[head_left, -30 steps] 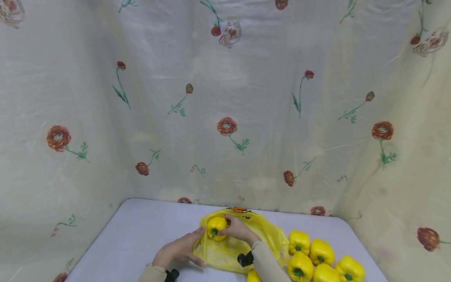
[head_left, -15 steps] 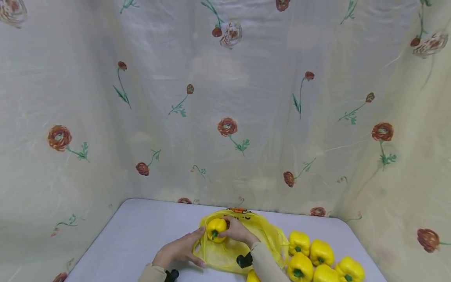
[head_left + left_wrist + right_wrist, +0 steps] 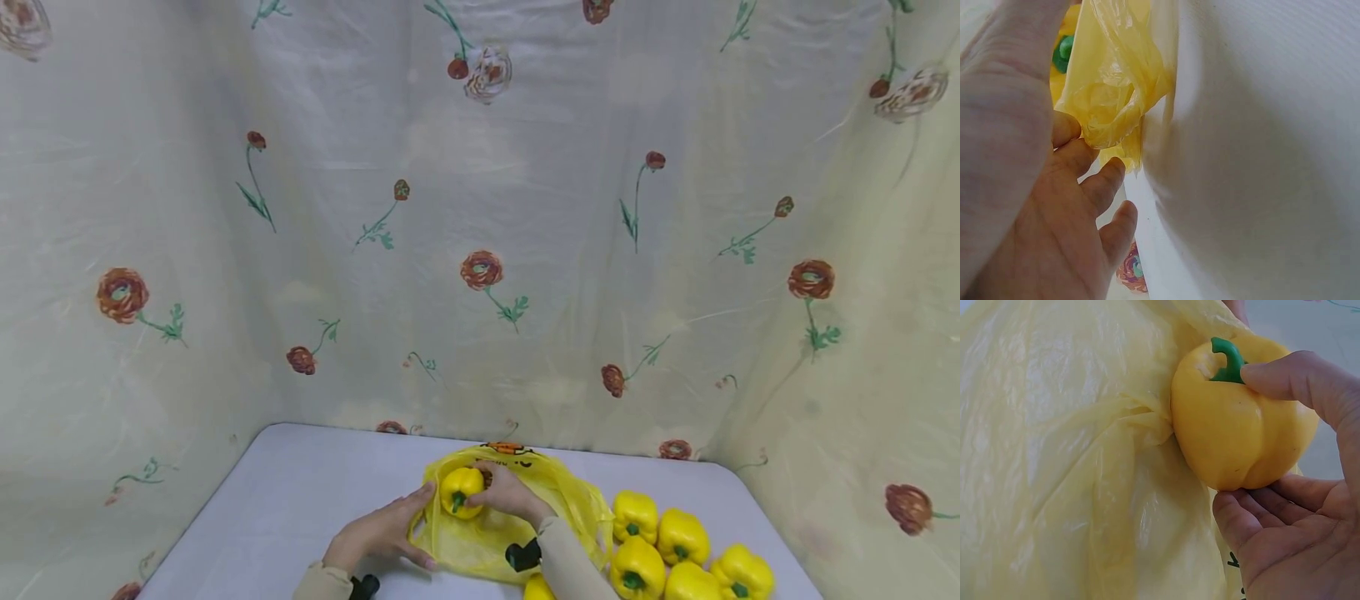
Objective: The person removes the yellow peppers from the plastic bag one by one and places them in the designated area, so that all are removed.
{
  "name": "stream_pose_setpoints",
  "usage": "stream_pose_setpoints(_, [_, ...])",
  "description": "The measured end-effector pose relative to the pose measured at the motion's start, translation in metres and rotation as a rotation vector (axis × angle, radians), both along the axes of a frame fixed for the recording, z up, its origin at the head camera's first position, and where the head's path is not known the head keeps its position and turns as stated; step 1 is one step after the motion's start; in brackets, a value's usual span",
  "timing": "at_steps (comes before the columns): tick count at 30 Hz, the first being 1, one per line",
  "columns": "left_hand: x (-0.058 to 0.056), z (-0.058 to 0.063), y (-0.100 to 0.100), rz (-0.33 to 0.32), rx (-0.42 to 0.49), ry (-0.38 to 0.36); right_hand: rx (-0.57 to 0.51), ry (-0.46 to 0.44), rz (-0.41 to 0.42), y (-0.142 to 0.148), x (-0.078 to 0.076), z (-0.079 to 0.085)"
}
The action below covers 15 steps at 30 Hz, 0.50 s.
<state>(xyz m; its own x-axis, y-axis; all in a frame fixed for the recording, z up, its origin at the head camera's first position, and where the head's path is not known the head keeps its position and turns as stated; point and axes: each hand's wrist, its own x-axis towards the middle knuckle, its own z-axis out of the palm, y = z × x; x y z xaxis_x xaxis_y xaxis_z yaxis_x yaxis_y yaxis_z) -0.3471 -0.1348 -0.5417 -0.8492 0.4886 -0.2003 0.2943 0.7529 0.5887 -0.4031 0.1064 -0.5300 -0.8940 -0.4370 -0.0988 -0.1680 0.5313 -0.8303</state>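
Observation:
My right hand (image 3: 508, 492) holds a yellow bell pepper (image 3: 462, 492) over a thin yellow plastic bag (image 3: 468, 546). In the right wrist view the thumb lies by the green stem of the bell pepper (image 3: 1241, 425), and the fingers support its underside. The bag (image 3: 1085, 487) spreads wrinkled beside it. At the bag's left edge is my left hand (image 3: 382, 529), its thumb and fingers spread apart. The left wrist view shows this hand's fingers (image 3: 1104, 184) touching the crumpled bag edge (image 3: 1116, 100). Part of the bag is hidden under my right forearm.
Several yellow bell peppers (image 3: 637, 567) stand grouped right of the bag on the white table (image 3: 300, 483). Another bell pepper (image 3: 537, 588) shows partly beside my right sleeve at the bottom edge. A flowered curtain (image 3: 555, 333) hangs behind and along both sides.
The view has shifted very slightly. Both hands, the held bell pepper and the bag stay almost where they were.

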Motion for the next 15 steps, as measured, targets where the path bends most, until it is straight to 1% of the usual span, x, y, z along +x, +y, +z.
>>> stream_pose_setpoints(7, [-0.002, 0.0, 0.0, 0.013, -0.009, -0.003, -0.01, -0.004, -0.001, 0.004, -0.001, 0.001])
stream_pose_setpoints(13, [-0.002, -0.001, 0.0, -0.001, -0.006, -0.011, -0.016, -0.002, 0.004, 0.009, -0.001, 0.001])
stream_pose_setpoints(15, [-0.002, -0.001, 0.0, -0.002, -0.007, -0.01, -0.018, -0.011, -0.007, 0.011, 0.001, 0.002])
